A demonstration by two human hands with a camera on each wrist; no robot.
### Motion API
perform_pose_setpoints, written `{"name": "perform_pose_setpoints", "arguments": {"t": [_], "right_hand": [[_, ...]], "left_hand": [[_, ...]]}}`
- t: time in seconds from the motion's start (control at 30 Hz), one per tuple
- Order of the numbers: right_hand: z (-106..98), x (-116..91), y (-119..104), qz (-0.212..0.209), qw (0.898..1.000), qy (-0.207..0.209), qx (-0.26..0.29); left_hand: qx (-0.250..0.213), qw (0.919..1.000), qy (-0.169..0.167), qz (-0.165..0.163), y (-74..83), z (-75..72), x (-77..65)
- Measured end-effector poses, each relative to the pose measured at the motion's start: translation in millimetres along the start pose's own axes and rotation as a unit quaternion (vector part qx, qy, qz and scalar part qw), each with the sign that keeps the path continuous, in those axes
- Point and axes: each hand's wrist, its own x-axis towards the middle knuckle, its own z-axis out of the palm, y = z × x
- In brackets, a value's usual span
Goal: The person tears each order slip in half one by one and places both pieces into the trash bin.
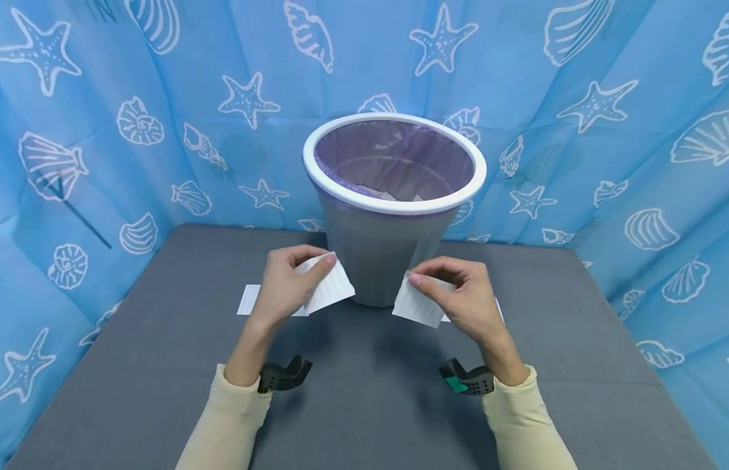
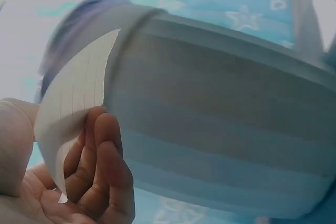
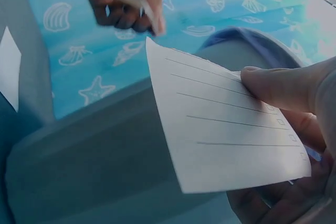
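Note:
My left hand (image 1: 282,287) pinches a piece of lined white paper (image 1: 331,287) between thumb and fingers. In the left wrist view this paper (image 2: 79,82) curves upward and has a rough edge on one side. A second lined piece (image 1: 418,307) is pinched by my right hand (image 1: 466,297), thumb on its face. The right wrist view shows ruled lines and small printed boxes on that piece (image 3: 226,129), with an uneven upper edge. Both pieces are held apart, just in front of a grey trash bin (image 1: 376,261).
The bin's white rim (image 1: 393,207) holds a purple liner (image 1: 393,156), with white scraps (image 1: 387,196) inside. On the grey table (image 1: 364,405), a white paper (image 1: 248,300) lies partly under my left hand; another (image 1: 499,309) shows behind my right. A blue seashell curtain (image 1: 352,78) hangs behind.

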Motion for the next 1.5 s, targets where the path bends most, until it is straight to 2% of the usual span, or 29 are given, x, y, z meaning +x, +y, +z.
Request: {"name": "perform_pose_setpoints", "arguments": {"t": [0.13,0.27,0.4,0.57,0.67,0.87,1.0,1.2,1.37,1.5], "right_hand": [[-12,5,-8,-0.016,1.0,0.016,-0.011],[-29,16,-25,-0.031,0.999,0.035,-0.028],[-47,29,-46,-0.056,0.997,0.046,-0.041],[-70,51,-71,-0.105,0.992,0.062,-0.042],[-82,68,-86,-0.112,0.99,0.068,-0.044],[-95,105,-112,-0.106,0.985,0.068,-0.121],[-99,131,-118,-0.084,0.986,0.06,-0.132],[-100,162,-110,-0.012,0.981,0.043,-0.187],[-98,181,-102,0.055,0.978,0.024,-0.199],[-95,193,-99,0.085,0.979,0.012,-0.183]], "left_hand": [[-0.023,0.999,0.011,0.036,18.0,-11.9,1.3],[-0.046,0.9966,0.007,0.068,41.3,-26.3,10.3],[-0.05,0.995,-0.002,0.086,69.0,-39.2,25.0],[-0.045,0.9929,-0.006,0.11,104.2,-47.4,51.3],[-0.024,0.9938,-0.004,0.108,121.9,-47.9,68.8],[0.04,0.9965,-0.015,0.072,153.5,-39.6,102.5],[0.068,0.9953,-0.025,0.063,168.8,-29.2,121.5],[0.099,0.9924,-0.03,0.066,184.4,-16.2,141.9],[0.135,0.9879,-0.039,0.066,188.4,-7.5,152.2],[0.142,0.9878,-0.043,0.047,187.9,-2.4,160.9]]}}
